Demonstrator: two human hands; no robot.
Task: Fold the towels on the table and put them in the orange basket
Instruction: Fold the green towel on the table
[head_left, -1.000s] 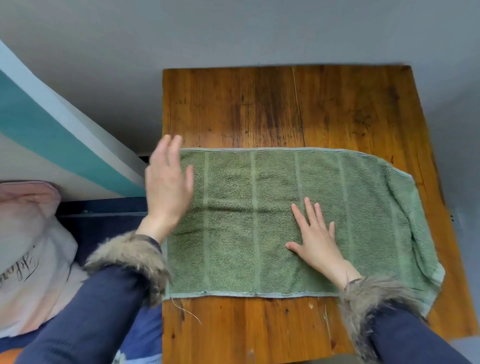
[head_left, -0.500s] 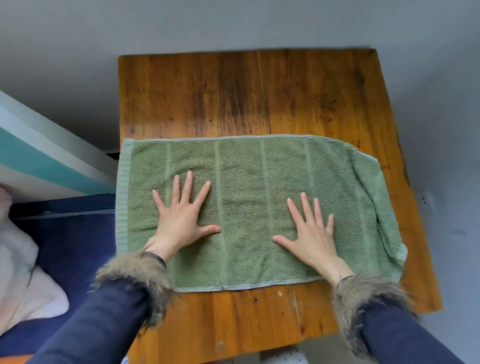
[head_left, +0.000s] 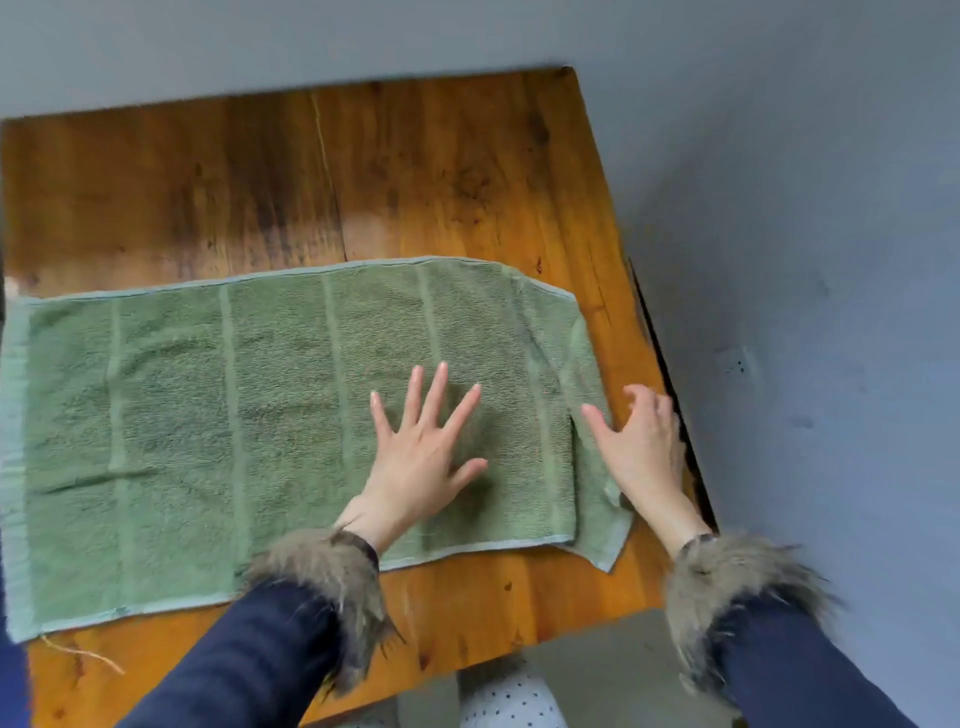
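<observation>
Green towel (head_left: 208, 415) lies on the table (head_left: 415, 182); left hand (head_left: 421, 457) flat, right hand's (head_left: 641, 447) fingers (head_left: 636, 397) curled at its edge.

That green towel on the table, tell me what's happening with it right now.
A person is working on the green towel, which lies spread lengthwise on the wooden table. The left hand presses flat on it, fingers splayed, and holds nothing. The right hand is at the towel's right end, where the cloth is doubled and uneven, fingers curled at the edge; whether they have a grip on it cannot be told. No orange basket is in view.
</observation>
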